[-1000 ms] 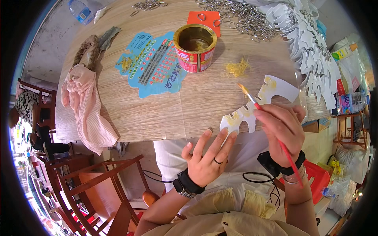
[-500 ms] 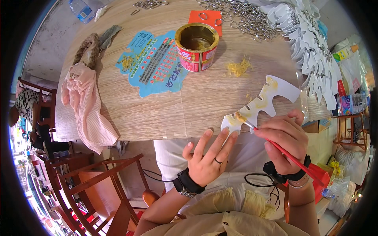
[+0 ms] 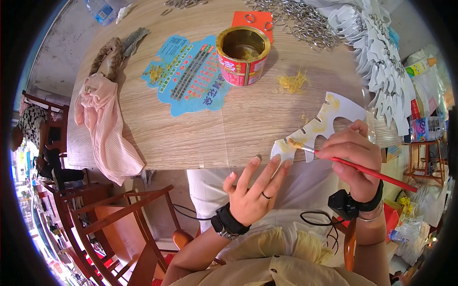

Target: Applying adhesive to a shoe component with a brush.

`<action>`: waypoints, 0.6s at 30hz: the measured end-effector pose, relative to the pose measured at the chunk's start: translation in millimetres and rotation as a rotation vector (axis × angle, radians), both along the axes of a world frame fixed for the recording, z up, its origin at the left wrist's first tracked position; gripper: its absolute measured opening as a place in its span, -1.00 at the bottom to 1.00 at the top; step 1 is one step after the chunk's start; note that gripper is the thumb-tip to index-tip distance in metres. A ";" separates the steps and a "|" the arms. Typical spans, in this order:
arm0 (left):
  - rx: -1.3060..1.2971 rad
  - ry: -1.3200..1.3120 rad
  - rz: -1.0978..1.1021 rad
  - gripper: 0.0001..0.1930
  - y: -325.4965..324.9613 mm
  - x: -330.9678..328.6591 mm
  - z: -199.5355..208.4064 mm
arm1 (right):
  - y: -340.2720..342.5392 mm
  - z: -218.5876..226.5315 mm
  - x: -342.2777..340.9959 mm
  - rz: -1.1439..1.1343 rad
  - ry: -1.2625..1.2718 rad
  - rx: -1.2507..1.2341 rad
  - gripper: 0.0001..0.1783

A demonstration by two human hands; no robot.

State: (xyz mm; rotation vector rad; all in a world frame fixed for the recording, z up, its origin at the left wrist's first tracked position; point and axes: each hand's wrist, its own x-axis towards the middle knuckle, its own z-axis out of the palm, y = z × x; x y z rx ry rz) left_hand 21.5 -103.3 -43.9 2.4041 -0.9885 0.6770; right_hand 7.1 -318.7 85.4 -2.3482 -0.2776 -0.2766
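Observation:
A white notched cutout, smeared with yellowish paste, lies at the table's near right edge. The fingertips of my left hand press on its near end, with the fingers spread. My right hand pinches a red-handled paintbrush. Its bristles touch the cutout beside a notch. Farther back stands an open red tin with paste inside and on its rim. A clump of yellow paste or fibres sits on the table to the right of the tin.
A blue printed card lies left of the tin, and an orange card behind it. Metal rings pile at the back. White cutouts hang in rows at right. Pink cloth drapes over the left edge. Wooden chairs stand at lower left.
My right hand has shifted slightly right, and the brush handle has swung to a flatter angle. The bristles stay on the cutout. My left hand keeps its place on the near end.

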 end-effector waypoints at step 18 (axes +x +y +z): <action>-0.008 -0.008 0.004 -0.51 -0.4 -0.3 -0.9 | 2.1 11.9 23.8 0.081 -0.021 -0.095 -0.86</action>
